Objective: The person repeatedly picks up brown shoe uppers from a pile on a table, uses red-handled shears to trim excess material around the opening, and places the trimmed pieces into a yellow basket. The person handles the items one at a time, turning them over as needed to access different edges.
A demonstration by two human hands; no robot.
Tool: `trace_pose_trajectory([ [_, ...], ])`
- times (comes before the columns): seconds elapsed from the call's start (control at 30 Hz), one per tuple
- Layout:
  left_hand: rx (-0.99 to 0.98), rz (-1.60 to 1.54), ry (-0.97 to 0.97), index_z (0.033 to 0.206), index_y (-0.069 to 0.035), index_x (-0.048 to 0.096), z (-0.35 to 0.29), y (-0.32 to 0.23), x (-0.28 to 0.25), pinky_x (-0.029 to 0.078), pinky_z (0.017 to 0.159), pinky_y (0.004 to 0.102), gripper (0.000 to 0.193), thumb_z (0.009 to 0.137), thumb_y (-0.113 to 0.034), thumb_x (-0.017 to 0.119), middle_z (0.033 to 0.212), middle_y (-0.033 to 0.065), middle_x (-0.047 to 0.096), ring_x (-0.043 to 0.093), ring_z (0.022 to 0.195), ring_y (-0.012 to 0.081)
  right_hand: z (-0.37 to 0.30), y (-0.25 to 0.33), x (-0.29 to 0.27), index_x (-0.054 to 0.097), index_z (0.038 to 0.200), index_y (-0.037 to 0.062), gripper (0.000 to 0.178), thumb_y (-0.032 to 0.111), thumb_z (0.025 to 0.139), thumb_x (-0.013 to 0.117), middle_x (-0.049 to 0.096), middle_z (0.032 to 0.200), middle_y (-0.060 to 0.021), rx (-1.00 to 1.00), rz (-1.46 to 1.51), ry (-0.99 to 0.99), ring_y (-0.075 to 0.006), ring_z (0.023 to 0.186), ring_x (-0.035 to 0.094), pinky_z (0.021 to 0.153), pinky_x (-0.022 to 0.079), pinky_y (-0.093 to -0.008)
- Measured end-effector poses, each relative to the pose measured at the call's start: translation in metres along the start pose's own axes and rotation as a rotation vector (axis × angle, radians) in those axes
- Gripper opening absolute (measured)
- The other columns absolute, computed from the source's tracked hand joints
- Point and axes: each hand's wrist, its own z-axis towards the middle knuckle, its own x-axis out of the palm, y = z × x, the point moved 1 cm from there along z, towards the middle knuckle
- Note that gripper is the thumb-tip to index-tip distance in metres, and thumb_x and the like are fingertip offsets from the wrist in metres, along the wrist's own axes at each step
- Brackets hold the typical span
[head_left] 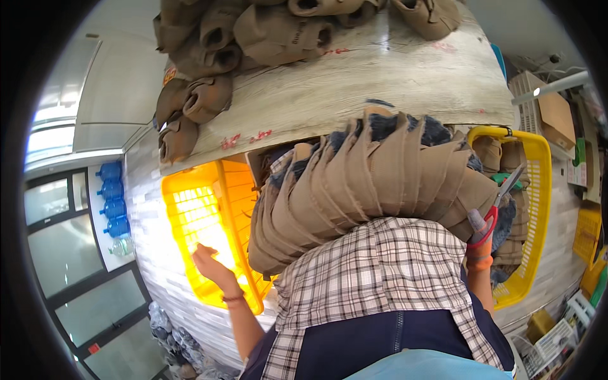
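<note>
A thick row of overlapping brown cloth pieces [386, 171], with dark blue fuzzy edges along the far side, lies across my lap against my checked apron [373, 266]. My right hand [479, 237], in an orange and grey glove, is closed on red-handled scissors [500, 199] at the right end of the row. The blades point up and away, slightly apart. My left hand [212, 263] is bare, with its fingers stretched out and nothing in them. It hovers over a brightly lit yellow basket [263, 297] on the left.
Ahead stands a worn pale table [380, 82] with rolled brown cloth pieces [278, 38] heaped at its far side and left corner. A yellow crate [538, 190] on the right holds more brown pieces. Blue water bottles [113, 190] line the left wall. Boxes and racks crowd the right side.
</note>
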Motion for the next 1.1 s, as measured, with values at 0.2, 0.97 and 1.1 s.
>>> trace_pose_trajectory([
  [0.2, -0.026, -0.024, 0.309, 0.112, 0.002, 0.054, -0.114, 0.087, 0.016, 0.043, 0.085, 0.0348, 0.035, 0.098, -0.029, 0.046, 0.106, 0.0154, 0.056, 0.055, 0.097, 0.0237, 0.035, 0.037, -0.008, 0.059, 0.11, -0.0014, 0.034, 0.012, 0.08, 0.066, 0.058, 0.115, -0.0124, 0.143, 0.065, 0.317, -0.0225, 0.102, 0.058, 0.086, 0.048, -0.0352],
  [0.97, -0.49, -1.392, 0.935, 0.13, -0.001, 0.044, -0.023, 0.001, 0.029, 0.043, 0.099, 0.043, 0.069, 0.068, -0.024, 0.063, 0.127, 0.0144, 0.052, 0.052, 0.115, 0.0303, 0.026, 0.1, 0.016, 0.054, 0.118, -0.0027, 0.053, 0.0, 0.067, 0.07, 0.064, 0.105, -0.011, 0.104, 0.185, 0.607, -0.0213, 0.093, 0.063, 0.08, 0.053, -0.033],
  [1.1, -0.353, -1.433, 0.925, 0.131, -0.001, 0.043, -0.005, -0.029, 0.017, 0.042, 0.099, 0.0424, 0.072, 0.066, -0.027, 0.063, 0.128, 0.0143, 0.051, 0.052, 0.116, 0.0299, 0.034, 0.142, 0.01, 0.052, 0.121, -0.0036, 0.061, 0.0, 0.063, 0.069, 0.064, 0.108, -0.0134, -0.08, 0.3, 0.714, -0.0251, 0.097, 0.063, 0.082, 0.054, -0.0358],
])
